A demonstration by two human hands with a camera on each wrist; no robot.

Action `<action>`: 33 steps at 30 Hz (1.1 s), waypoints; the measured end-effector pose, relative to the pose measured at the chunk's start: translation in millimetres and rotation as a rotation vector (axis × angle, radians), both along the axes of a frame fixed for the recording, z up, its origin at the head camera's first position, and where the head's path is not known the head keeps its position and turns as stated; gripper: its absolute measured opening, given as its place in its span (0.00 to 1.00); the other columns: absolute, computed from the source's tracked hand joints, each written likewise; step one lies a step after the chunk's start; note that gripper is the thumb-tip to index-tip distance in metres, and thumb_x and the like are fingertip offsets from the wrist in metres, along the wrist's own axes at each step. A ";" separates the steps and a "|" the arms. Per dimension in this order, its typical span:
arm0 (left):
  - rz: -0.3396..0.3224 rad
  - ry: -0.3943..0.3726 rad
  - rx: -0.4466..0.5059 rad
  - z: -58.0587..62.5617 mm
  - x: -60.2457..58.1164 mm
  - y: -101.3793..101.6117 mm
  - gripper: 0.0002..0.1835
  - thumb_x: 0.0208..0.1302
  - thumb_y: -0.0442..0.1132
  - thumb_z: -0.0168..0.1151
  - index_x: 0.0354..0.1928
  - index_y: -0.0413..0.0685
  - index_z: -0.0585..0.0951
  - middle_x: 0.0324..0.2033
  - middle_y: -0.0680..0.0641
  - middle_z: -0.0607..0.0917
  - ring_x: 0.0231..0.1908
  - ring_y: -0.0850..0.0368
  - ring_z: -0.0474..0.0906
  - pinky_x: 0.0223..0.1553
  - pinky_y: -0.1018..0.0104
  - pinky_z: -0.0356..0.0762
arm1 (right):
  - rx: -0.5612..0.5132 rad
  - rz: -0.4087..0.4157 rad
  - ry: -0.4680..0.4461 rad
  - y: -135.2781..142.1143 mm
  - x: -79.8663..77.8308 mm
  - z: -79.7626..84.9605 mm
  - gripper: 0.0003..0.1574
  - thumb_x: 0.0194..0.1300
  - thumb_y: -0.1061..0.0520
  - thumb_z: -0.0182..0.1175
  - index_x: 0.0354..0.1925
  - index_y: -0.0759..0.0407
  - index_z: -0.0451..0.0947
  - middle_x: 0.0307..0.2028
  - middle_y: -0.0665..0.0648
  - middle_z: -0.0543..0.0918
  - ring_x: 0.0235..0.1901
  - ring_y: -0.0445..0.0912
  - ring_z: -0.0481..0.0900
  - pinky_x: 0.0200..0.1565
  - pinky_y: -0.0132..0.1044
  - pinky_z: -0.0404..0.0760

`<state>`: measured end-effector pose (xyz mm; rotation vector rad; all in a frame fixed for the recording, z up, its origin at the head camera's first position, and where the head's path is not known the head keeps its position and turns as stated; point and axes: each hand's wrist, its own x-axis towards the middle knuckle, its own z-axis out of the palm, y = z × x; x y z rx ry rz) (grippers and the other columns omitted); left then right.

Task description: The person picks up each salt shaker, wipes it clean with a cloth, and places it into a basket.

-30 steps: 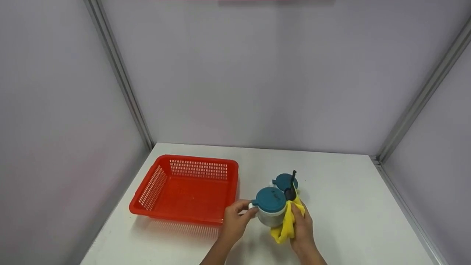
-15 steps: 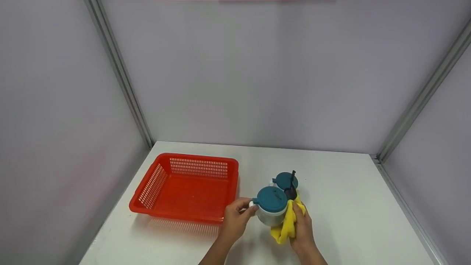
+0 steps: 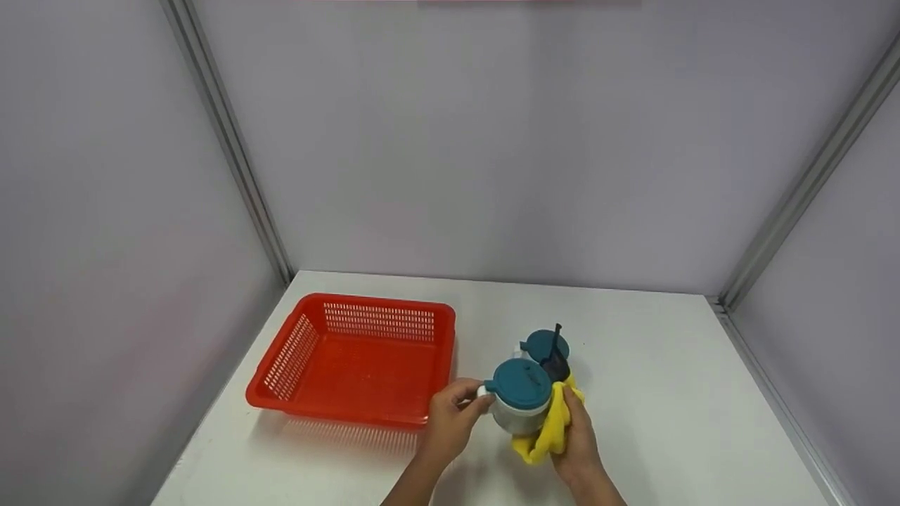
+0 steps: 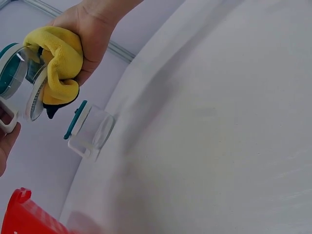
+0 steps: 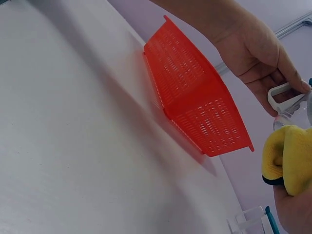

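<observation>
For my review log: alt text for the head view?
Left hand holds a teal-lidded jar by its handle; right hand holds a yellow cloth against it. Another jar stands behind; a red basket sits to the left.

Room right of cloth (image 3: pixel 555 424); basket (image 3: pixel 337 415) blocks left, rear jar (image 3: pixel 538 344) ahead.

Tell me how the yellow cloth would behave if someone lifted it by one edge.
The yellow cloth would probably hang floppy, since it bunches in soft folds in the right hand. It is likely light for its bulk, judging by its thin, fabric-like look. Its fuzzy surface in the left wrist view suggests it wouldn't be very slippery.
</observation>
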<state>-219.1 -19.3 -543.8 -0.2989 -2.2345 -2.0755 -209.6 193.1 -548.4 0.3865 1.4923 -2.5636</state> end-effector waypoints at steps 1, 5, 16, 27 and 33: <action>-0.008 -0.003 -0.002 -0.3 -0.3 -0.5 0.07 0.62 0.40 0.68 0.42 0.58 0.86 0.38 0.54 0.86 0.41 0.56 0.83 0.45 0.67 0.84 | -0.007 0.011 0.004 0.7 0.7 -0.2 0.34 0.69 0.29 0.49 0.58 0.50 0.60 0.44 0.45 0.69 0.46 0.39 0.69 0.49 0.27 0.75; -0.044 -0.006 0.003 -0.2 -1.7 -3.4 0.07 0.62 0.37 0.68 0.42 0.56 0.87 0.37 0.52 0.86 0.39 0.55 0.82 0.42 0.67 0.85 | -0.032 0.054 0.027 3.4 3.1 -1.4 0.30 0.70 0.30 0.48 0.55 0.49 0.61 0.44 0.45 0.70 0.45 0.39 0.69 0.49 0.26 0.75; -0.069 -0.046 0.009 1.0 -2.2 -6.1 0.08 0.64 0.38 0.66 0.44 0.53 0.86 0.39 0.51 0.87 0.41 0.56 0.83 0.44 0.66 0.85 | 0.092 0.137 0.044 9.0 2.2 1.4 0.33 0.72 0.29 0.44 0.56 0.53 0.58 0.44 0.48 0.67 0.46 0.41 0.68 0.48 0.27 0.74; -0.090 -0.065 0.043 -0.5 -4.5 -8.0 0.10 0.67 0.37 0.63 0.49 0.50 0.84 0.43 0.46 0.85 0.46 0.55 0.83 0.44 0.64 0.85 | 0.230 0.237 0.096 12.1 -0.2 7.1 0.30 0.75 0.36 0.43 0.60 0.54 0.52 0.45 0.50 0.66 0.46 0.43 0.69 0.46 0.28 0.75; -0.090 -0.062 0.059 -0.3 -5.3 -8.3 0.11 0.68 0.35 0.62 0.51 0.48 0.83 0.46 0.43 0.85 0.49 0.54 0.83 0.45 0.62 0.85 | 0.238 0.228 0.103 9.0 1.0 7.3 0.28 0.76 0.40 0.44 0.60 0.55 0.52 0.45 0.49 0.68 0.45 0.42 0.69 0.48 0.28 0.76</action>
